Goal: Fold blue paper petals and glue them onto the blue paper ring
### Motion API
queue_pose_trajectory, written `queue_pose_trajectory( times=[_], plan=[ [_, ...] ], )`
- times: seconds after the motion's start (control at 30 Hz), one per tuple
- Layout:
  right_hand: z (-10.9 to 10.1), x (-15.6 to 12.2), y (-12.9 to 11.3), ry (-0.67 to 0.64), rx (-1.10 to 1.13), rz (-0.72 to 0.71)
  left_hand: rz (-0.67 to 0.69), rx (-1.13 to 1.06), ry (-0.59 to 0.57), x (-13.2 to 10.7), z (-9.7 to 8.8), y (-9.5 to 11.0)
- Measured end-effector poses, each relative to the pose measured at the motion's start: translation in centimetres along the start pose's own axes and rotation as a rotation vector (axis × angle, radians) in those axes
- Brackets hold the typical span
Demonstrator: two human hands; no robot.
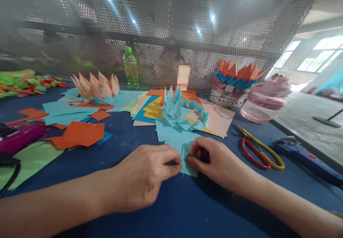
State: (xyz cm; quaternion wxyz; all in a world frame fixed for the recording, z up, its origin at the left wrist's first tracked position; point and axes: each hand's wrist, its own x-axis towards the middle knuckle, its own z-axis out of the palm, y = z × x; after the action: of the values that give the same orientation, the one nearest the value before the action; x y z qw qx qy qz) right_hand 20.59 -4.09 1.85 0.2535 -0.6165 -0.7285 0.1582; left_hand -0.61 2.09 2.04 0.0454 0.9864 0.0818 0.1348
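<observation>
a small piece of light blue paper (190, 166) is pinched by the left hand (144, 175) and the right hand (214, 159), fingers clamped on it, just before a folded paper crown (174, 109) on a blue table (166, 213), scissors (257, 152) lying nearby

No legible text, label, brand, number or sign found in this view. The green plastic bottle (131, 68), well ahead of the left grip (146, 177), bears no readable wording; any label on it is too small or blurred to tell. The blue glue gun (305, 161), to the right of the right grip (211, 155), shows a small red marking, which cannot be read as text.
</observation>
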Motion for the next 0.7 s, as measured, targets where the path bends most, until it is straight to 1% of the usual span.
queue_pose_trajectory(
  times=[0.17, 0.4, 0.53, 0.7],
  plan=[
    [-0.09, 0.07, 0.51, -0.015, 0.042, 0.016, 0.007, 0.015, -0.017, 0.00, -0.23, 0.06],
    [-0.16, 0.00, 0.77, -0.037, 0.057, -0.007, 0.043, 0.036, 0.030, -0.01, -0.51, 0.23],
    [-0.23, -0.01, 0.79, -0.048, 0.053, -0.015, 0.046, 0.012, 0.027, 0.03, -0.81, 0.27],
    [-0.27, 0.06, 0.76, -0.054, 0.050, -0.016, 0.065, 0.000, 0.061, -0.11, -0.81, 0.26]
  ],
)
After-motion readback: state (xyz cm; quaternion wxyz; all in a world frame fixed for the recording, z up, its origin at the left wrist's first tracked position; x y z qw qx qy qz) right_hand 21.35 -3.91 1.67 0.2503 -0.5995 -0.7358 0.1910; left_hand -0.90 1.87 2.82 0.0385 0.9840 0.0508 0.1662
